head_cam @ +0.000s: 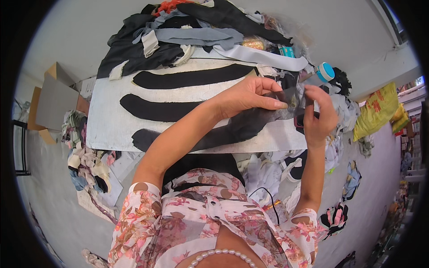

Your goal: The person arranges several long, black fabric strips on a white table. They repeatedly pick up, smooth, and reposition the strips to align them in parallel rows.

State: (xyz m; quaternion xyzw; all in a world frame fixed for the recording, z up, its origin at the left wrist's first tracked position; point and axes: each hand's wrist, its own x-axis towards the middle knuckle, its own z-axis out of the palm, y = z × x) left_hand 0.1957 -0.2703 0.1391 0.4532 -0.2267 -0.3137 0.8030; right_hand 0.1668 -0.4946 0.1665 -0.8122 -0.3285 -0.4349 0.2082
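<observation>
A strip of sheer black fabric (249,125) is stretched between my hands, and its left part lies along the near edge of a white board (105,117). My left hand (253,95) pinches it between thumb and fingers. My right hand (320,112) grips its right end with bent fingers, to the right of the left hand. Two curved black cloth pieces lie farther back on the board. The far piece (194,77) shows pale edging at its ends; the middle piece (154,108) is partly hidden beneath my left forearm.
Heaped dark and grey fabric (197,36) covers the board's far side. A blue-lidded container (324,73) stands at the right, near a yellow sack (375,112). Left are a cardboard box (55,104) and scraps (90,164). Crumpled white cloth (263,177) lies below the near edge.
</observation>
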